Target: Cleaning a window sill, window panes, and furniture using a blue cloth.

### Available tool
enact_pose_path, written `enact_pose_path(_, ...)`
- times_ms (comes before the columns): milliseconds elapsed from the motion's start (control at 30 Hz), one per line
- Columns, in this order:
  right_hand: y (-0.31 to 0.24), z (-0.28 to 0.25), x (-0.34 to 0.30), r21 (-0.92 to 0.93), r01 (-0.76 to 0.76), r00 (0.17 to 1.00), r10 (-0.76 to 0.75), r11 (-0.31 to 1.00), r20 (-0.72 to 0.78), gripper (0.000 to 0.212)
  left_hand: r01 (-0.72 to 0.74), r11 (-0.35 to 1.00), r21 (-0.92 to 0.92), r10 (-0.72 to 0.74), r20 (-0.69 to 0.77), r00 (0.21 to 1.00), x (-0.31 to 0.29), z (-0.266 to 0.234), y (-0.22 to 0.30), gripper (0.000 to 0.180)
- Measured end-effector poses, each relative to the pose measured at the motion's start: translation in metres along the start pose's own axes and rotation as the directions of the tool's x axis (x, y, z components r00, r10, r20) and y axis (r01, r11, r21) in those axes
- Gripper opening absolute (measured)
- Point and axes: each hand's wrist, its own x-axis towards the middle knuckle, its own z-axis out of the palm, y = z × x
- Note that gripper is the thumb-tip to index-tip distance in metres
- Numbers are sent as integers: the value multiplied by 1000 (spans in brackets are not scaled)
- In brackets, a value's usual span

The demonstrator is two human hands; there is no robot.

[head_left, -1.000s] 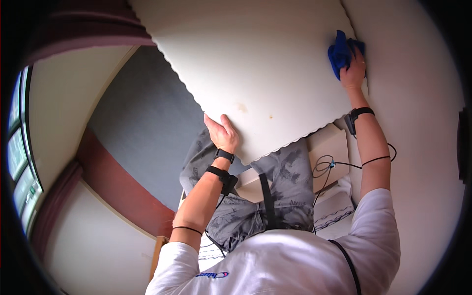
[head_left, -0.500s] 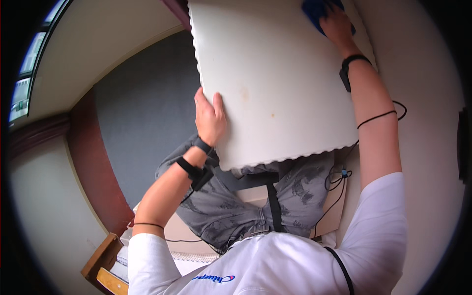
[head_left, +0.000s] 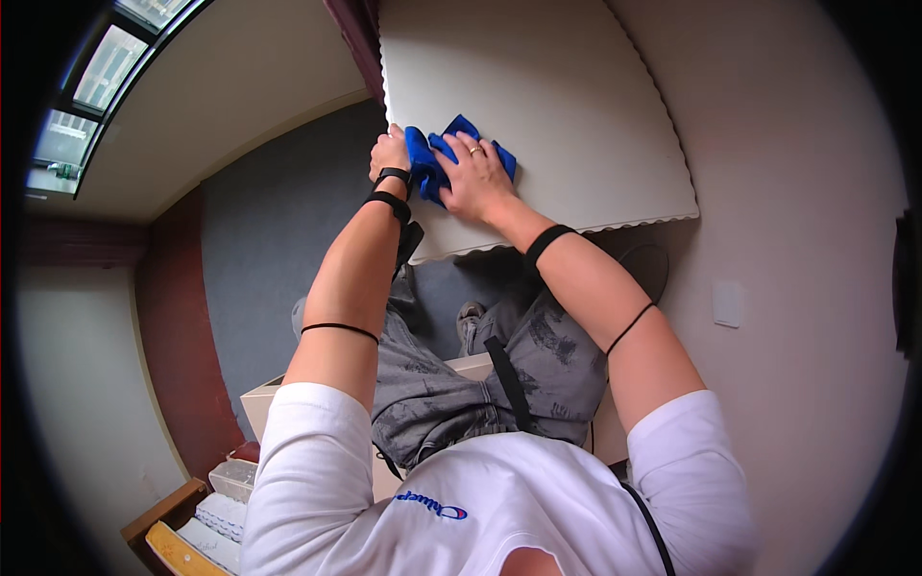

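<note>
A white tabletop [head_left: 567, 125] with scalloped edges lies in front of me. My right hand [head_left: 475, 178] presses a crumpled blue cloth [head_left: 423, 158] onto it near the left edge, its fingers bent over the fabric. Just left of the cloth, my left hand [head_left: 389, 156] is closed around the table's left edge. The cloth bunches up against that hand, and the far side of its grip is hidden. Black bands circle both wrists and forearms.
My legs in grey trousers [head_left: 423, 384] are under the table's near edge. Dark grey floor [head_left: 288, 211] lies to the left, bordered in red-brown. A wall with a white plate [head_left: 728, 303] rises on the right. At lower left stands a wooden drawer [head_left: 168, 538] holding papers.
My right hand has brought the blue cloth from the far right of the tabletop to its near left side. The left hand sits slightly farther along the edge, and the view has shifted.
</note>
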Motion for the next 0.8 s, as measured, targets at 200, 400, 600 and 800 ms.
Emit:
enact_pose_path(200,139,-49,-64,-104,-251,962,237,962,-136,61,-13,995,94,20,-68,997,-29,-11,18,60)
enact_pose_path(400,276,-97,-129,-328,-603,798,542,727,-266,56,-39,996,77,45,-81,996,-29,-15,24,56)
enact_pose_path(600,249,-66,-60,-372,-570,819,542,733,-187,64,-26,997,79,33,-98,995,-30,-26,19,54)
enact_pose_path(800,164,-36,44,-292,-450,891,444,844,-93,67,-59,996,71,65,-85,994,-39,-24,31,53)
